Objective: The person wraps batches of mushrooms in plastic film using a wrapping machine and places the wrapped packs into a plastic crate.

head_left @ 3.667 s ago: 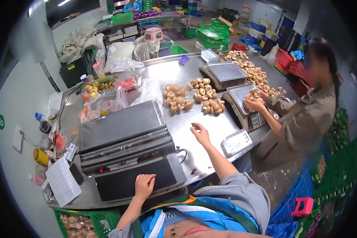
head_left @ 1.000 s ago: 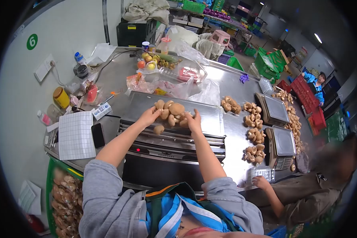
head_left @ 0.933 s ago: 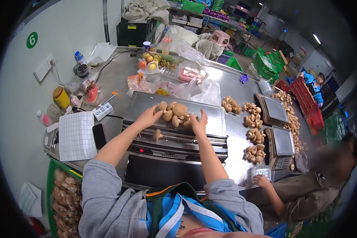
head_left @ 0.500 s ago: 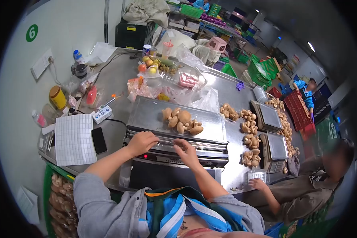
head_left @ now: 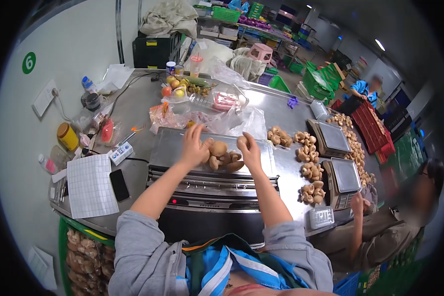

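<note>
Several brown mushrooms (head_left: 218, 148) lie in a pile on the metal top plate (head_left: 170, 143) of a film-wrapping machine (head_left: 212, 203). At the pile's left side, my left hand (head_left: 195, 146) has its fingers curled around a mushroom at the edge. My right hand (head_left: 250, 154) is just to the right of the pile. Its fingers are bent together at the tips, and what they hold, if anything, is hard to make out. Clear film shines along the machine's front slot, and its red light is lit.
Mushroom piles (head_left: 312, 171) stand right of the machine, beside two scales (head_left: 344, 175) and a clear plastic tray (head_left: 321, 217). A co-worker's hand (head_left: 360, 203) is near the closer scale. At left lie a phone (head_left: 119, 185) and a paper sheet (head_left: 90, 190); fruit (head_left: 175, 88) and plastic bags sit behind.
Both my hands have moved forward from the film slot to the two sides of the mushroom pile. The co-worker's hand has left the clear tray and risen toward the closer scale.
</note>
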Demonstrator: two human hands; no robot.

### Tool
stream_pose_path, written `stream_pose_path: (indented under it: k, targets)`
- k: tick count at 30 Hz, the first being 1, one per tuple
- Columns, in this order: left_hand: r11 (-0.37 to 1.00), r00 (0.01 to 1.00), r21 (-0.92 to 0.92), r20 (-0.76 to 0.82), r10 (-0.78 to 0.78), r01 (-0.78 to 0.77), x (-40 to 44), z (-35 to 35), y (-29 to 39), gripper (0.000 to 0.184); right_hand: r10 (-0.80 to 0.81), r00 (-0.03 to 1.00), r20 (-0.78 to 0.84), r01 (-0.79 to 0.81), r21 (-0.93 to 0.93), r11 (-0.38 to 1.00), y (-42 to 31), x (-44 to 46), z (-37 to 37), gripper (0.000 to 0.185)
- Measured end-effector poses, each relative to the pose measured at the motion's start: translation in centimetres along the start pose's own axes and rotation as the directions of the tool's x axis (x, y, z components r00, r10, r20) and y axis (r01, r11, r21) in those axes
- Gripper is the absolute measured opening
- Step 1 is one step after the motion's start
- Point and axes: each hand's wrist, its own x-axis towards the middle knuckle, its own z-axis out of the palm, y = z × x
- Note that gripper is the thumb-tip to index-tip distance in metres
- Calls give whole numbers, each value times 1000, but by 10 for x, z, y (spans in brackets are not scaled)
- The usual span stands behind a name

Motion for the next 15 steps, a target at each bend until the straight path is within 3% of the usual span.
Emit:
stream_pose_path:
  k: [1,2,4,5,6,7,8,9,10,11,14,15]
  targets:
    - [980,1000,198,13,-7,5,0,9,-19,59,105,972,211,-68,-176,982,9,13,-1,47]
    - [980,1000,197,16,-2,-1,-2,17,-33,59,235,890,391,-91,-353,931,21,23,-1,50]
    - [940,902,-66,313,-298,334,-6,30,-50,63,265,837,478,-76,-378,923,68,38,7,54]
    - [942,904,-66,311,-294,329,-5,26,-46,63,268,805,530,-61,-375,925,71,41,6,56]
    - [951,853,4,441,-280,310,-4,15,-36,64,270,769,580,-47,-370,928,72,44,6,59]
    - [956,779,74,564,-275,284,-5,4,-29,65,268,768,582,-47,-366,929,75,41,7,59]
    - [919,754,50,555,-352,391,-5,-2,-24,63,222,815,536,-105,-240,965,77,37,8,59]
    - [916,752,54,553,-358,396,-12,1,-30,63,184,857,482,-150,-108,983,71,33,9,60]
    - [958,844,12,469,-260,288,-22,8,-39,61,223,824,521,-220,-69,973,65,27,11,60]
    - [985,915,-16,375,-152,170,-28,7,-36,59,129,876,464,-117,-54,992,68,24,21,58]
    - [969,914,-67,353,-200,239,-35,8,-31,58,146,896,418,-116,-97,988,66,21,28,56]
    - [950,894,-95,377,-243,298,-30,7,-31,59,222,884,411,-211,-73,975,54,22,28,55]
